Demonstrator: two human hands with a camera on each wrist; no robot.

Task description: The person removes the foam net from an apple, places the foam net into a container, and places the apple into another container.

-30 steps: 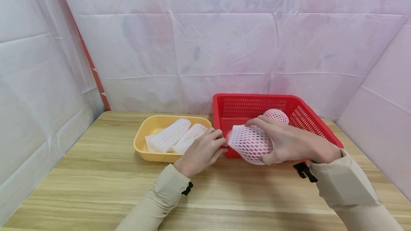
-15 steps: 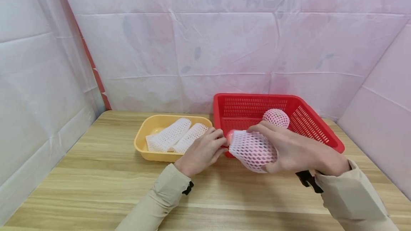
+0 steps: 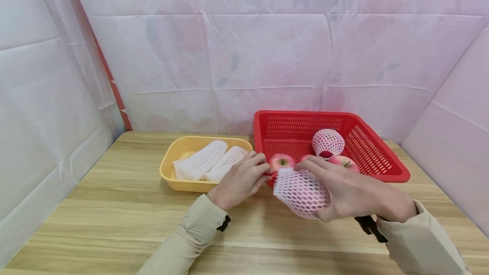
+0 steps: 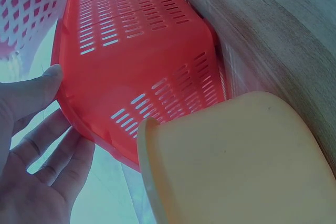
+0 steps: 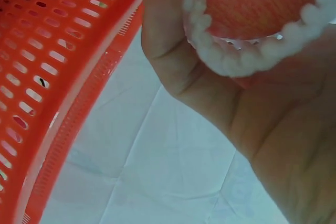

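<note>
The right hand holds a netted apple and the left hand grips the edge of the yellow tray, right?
Not quite: the left hand grips the edge of the red basket, not the yellow tray, as the left wrist view shows. The right hand does hold a netted apple.

There's one basket (image 3: 302,127), one tray (image 3: 191,185), five apples (image 3: 282,162), perhaps three loose nets (image 3: 206,160).

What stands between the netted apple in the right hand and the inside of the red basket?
The red basket's near side, with bare apples just inside it; the netted apple in the right hand is in front.
</note>
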